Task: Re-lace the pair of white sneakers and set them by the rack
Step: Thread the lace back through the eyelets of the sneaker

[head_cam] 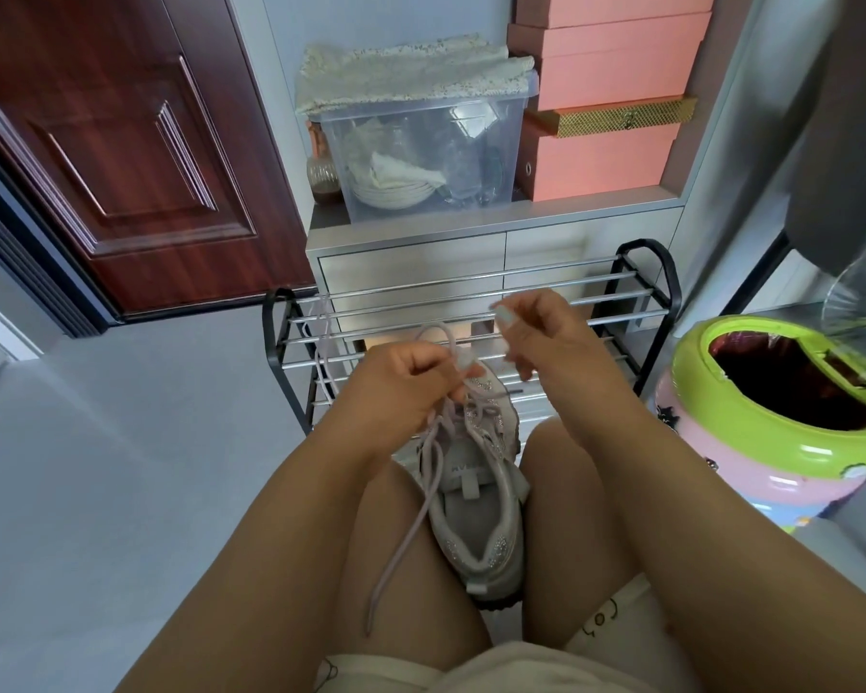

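Note:
A white sneaker (476, 512) with glittery trim sits wedged between my thighs, toe pointing away toward the rack. Its pale lace (411, 522) is partly threaded; one long end trails down over my left thigh. My left hand (401, 387) grips the lace over the sneaker's eyelets, and a loop of lace rises above its fingers. My right hand (536, 332) is raised a little above and right of the toe, thumb and forefinger pinched together, apparently on the lace's other end. A second lace (324, 352) hangs over the rack's left bars. The other sneaker is out of sight.
The black metal shoe rack (636, 297) with chrome bars stands just beyond my knees, against a grey drawer cabinet (411, 257). A pink and green bin (771, 422) sits at the right. A clear storage box (421, 157) and pink boxes (606, 92) rest on the cabinet; a red-brown door (111, 142) is left.

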`<act>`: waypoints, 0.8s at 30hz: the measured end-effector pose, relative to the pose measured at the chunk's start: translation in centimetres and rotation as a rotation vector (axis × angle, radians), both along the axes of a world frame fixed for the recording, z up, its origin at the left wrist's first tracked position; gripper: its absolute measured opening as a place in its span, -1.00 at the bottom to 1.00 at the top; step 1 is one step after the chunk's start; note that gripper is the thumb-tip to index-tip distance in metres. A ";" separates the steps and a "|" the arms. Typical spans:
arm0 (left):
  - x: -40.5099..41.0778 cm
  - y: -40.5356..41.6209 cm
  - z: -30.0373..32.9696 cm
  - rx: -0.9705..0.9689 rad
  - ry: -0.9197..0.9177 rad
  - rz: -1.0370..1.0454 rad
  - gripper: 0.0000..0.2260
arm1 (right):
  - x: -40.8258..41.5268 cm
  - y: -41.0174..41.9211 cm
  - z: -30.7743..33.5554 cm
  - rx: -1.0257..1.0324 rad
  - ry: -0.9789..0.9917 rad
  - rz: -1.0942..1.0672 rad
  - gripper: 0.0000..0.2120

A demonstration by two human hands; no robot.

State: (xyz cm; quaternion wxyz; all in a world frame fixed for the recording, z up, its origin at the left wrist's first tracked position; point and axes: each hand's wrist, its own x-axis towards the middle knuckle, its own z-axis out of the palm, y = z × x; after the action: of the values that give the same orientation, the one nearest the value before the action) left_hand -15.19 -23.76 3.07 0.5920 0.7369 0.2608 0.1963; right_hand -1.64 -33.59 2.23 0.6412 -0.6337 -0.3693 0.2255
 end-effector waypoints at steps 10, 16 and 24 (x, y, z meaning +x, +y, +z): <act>0.6 0.1 0.1 -0.045 -0.070 0.089 -0.81 | 0.7 -0.6 -1.0 -0.367 -0.199 0.223 -0.86; -0.4 -1.8 -0.6 -0.064 0.289 0.084 -0.70 | 1.2 -0.5 -1.5 -0.245 0.064 0.103 -0.89; 1.1 -3.4 -2.9 -0.141 0.383 0.155 -0.73 | 0.2 -0.3 -1.8 -0.264 0.046 0.177 -0.99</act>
State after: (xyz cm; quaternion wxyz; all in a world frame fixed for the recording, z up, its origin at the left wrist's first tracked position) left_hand -14.10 -27.19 0.14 0.5649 0.6950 0.4377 0.0790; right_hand -1.47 -33.91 0.42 0.5385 -0.6721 -0.3758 0.3421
